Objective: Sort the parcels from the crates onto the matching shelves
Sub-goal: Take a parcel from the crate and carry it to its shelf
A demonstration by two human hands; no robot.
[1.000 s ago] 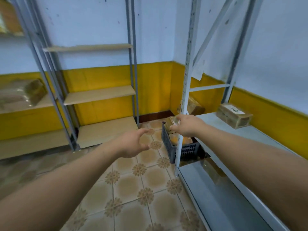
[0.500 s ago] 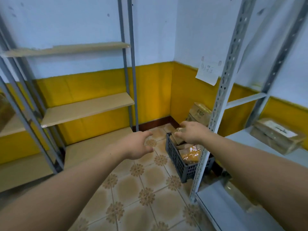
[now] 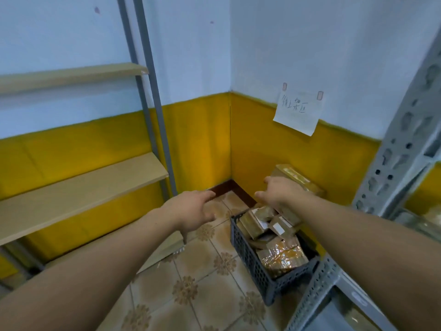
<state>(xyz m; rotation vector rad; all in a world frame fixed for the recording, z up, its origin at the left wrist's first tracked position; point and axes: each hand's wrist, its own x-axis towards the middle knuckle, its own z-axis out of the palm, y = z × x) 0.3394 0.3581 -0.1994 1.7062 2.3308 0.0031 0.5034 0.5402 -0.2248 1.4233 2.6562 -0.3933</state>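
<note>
Dark slatted crate — brown taped parcels, heaped

Dark grey lattice crate on the tiled floor in the corner, heaped with brown taped parcels at mixed angles. One small parcel shows a white label; the nearest parcel has crinkled glossy wrap. Larger cardboard box behind the crate, against the yellow wall. Wooden shelves stand left.

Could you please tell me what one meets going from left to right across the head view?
Light wooden shelf board → left hand → right hand → pale grey perforated metal upright.
</note>
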